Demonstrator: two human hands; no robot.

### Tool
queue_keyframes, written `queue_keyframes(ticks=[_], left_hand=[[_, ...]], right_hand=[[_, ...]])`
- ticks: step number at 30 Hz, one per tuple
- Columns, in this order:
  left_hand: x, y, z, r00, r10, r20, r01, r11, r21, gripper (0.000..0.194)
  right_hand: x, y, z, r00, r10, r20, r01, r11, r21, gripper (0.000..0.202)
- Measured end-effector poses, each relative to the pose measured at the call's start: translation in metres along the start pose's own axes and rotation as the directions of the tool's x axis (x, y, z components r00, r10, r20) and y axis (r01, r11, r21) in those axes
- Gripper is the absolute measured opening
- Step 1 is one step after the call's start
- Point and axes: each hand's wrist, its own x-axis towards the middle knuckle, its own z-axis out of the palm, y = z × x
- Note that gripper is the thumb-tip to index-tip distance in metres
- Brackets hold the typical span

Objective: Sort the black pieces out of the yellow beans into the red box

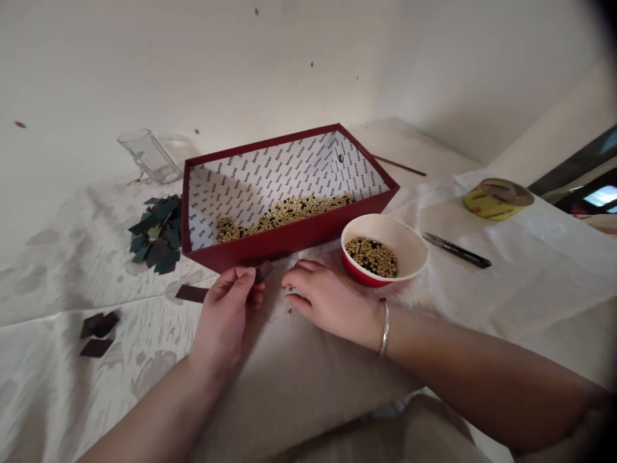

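My left hand [230,302] pinches a small dark brown flat piece [263,271] between thumb and fingers, in front of the box. Its exact material is unclear. A dark brown strip [191,294] lies beside that hand on the left. My right hand [321,292], with a bracelet at the wrist, rests low over the cloth, its thumb and fingers curved and apart. A tiny bead-like grain [289,312] shows just below its fingertips. Close behind this hand stands a red and white bowl [409,247] with cream and black beads [370,257] in it.
A dark red box [289,239] with printed lining holds more of these beads. To its left are a pile of dark green pieces [159,235] and a tilted glass [152,157]. Several dark pieces [97,348] lie nearer me. A black-handled tool [457,249] and yellow tin [499,200] lie right.
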Motion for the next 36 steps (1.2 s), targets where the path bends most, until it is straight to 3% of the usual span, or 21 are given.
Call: queue_keyframes(ticks=[3,7,10,12,14,17,22,27,36], left_hand=[[0.000,-0.001,0.000,1.000,0.000,0.007,0.000,1.000,0.012,0.023],[-0.003,0.001,0.001,0.999,0.013,0.031,-0.014,0.999,0.040,0.025],[-0.004,0.002,0.002,0.998,0.022,0.059,-0.027,0.996,0.086,0.025],[-0.006,0.001,0.002,0.993,0.040,0.113,-0.055,0.990,0.133,0.025],[-0.007,0.000,0.001,0.981,0.050,0.186,-0.082,0.982,0.169,0.026],[-0.010,-0.001,0.001,0.968,0.027,0.248,-0.069,0.984,0.162,0.025],[-0.010,0.000,0.002,0.981,0.014,0.192,-0.044,0.987,0.155,0.022],[-0.010,0.001,0.003,0.978,0.023,0.207,-0.057,0.986,0.159,0.025],[-0.010,-0.001,0.000,0.970,0.020,0.242,-0.065,0.982,0.178,0.024]], right_hand=[[0.006,0.006,0.011,0.996,0.068,0.049,-0.065,0.996,-0.065,0.004],[0.006,0.007,0.011,0.998,0.068,0.015,-0.067,0.997,-0.049,0.012],[0.003,0.003,0.007,0.987,0.024,-0.159,-0.015,0.998,0.058,0.009],[0.001,0.000,0.005,0.954,-0.043,-0.297,0.080,0.990,0.117,0.010],[0.000,-0.002,0.004,0.932,-0.116,-0.343,0.158,0.983,0.097,0.014],[0.000,-0.002,0.007,0.937,-0.159,-0.310,0.176,0.984,0.028,0.020],[0.001,0.000,0.011,0.947,-0.086,-0.309,0.096,0.995,0.016,0.019],[0.002,-0.003,0.013,0.947,-0.123,-0.296,0.126,0.992,-0.009,0.018],[0.006,-0.002,0.016,0.942,-0.001,-0.336,0.025,0.997,0.069,0.012]])
